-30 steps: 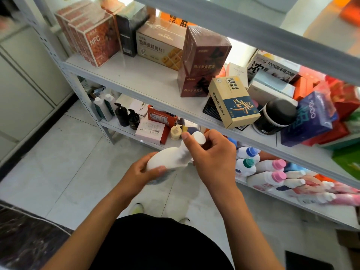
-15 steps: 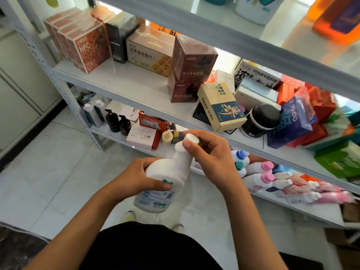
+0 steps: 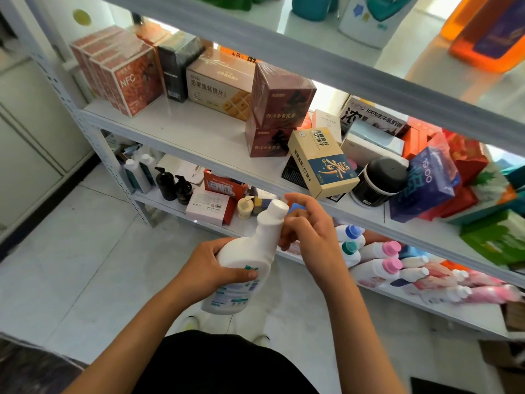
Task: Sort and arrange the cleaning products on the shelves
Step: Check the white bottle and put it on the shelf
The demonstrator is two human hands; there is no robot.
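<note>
Before shelf edge [image 3: 326,207], left hand [image 3: 210,268] grips white bottle [image 3: 250,260]; right hand [image 3: 309,231] fingers loose by neck

Behind and above the grip, a grey metal shelf [image 3: 181,132] bearing red NFC cartons [image 3: 125,78], stacked maroon boxes [image 3: 277,109] and a black jar [image 3: 379,182]. Beyond and below the grip, a lower shelf [image 3: 426,308] carrying two black pump bottles [image 3: 173,184] and, right of the grip, pink-capped bottles [image 3: 380,263] lying on their sides.

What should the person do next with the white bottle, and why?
Probably set the white bottle on the lower shelf beside the other bottles. The left hand holds its body, the right hand is by its neck, and similar capped bottles already lie grouped there.
</note>
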